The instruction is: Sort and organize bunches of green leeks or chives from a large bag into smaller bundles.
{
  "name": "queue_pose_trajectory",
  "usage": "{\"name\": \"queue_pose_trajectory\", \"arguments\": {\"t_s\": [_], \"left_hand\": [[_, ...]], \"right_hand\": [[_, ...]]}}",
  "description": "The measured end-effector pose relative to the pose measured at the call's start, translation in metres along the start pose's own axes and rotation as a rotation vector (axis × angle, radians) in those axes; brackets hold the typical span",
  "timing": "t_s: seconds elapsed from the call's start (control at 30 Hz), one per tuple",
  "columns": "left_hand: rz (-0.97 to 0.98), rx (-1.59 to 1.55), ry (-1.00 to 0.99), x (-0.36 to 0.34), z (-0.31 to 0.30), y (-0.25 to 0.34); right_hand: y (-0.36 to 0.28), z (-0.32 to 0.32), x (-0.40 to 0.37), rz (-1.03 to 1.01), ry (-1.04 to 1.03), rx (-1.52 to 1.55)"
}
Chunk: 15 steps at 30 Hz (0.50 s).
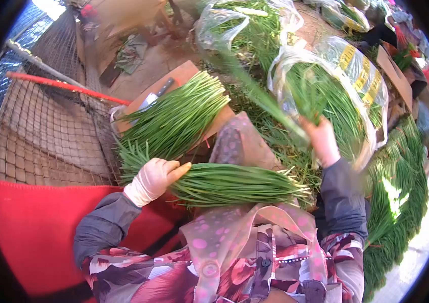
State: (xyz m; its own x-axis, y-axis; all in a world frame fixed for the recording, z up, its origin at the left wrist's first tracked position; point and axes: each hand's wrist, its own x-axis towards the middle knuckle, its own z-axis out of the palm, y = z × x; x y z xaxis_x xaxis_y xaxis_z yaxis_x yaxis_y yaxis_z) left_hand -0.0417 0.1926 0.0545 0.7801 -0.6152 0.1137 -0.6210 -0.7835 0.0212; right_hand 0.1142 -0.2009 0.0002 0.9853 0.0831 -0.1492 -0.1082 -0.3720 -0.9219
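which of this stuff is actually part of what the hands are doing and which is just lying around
In use:
left hand, gripping the bundle of green stalks
right hand, holding loose stalks beside the plastic bag of greens

Lying about:
knife and heap of greens on the cutting board
red pole
netting
red cloth

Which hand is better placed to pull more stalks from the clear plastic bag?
Probably the right hand: it is at the clear plastic bag, while the white-gloved left hand clasps a bundle of long green stalks.
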Motion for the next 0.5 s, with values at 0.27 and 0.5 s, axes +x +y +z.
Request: {"name": "queue_pose_trajectory", "arguments": {"t_s": [0.27, 0.5], "left_hand": [[-0.303, -0.357, -0.329, 0.017, 0.025, -0.019], [-0.196, -0.440, -0.419, 0.048, 0.056, -0.033]], "right_hand": [[0.054, -0.012, -0.012, 0.124, -0.238, -0.142], [0.051, -0.034, -0.020, 0.118, -0.289, -0.212]]}}
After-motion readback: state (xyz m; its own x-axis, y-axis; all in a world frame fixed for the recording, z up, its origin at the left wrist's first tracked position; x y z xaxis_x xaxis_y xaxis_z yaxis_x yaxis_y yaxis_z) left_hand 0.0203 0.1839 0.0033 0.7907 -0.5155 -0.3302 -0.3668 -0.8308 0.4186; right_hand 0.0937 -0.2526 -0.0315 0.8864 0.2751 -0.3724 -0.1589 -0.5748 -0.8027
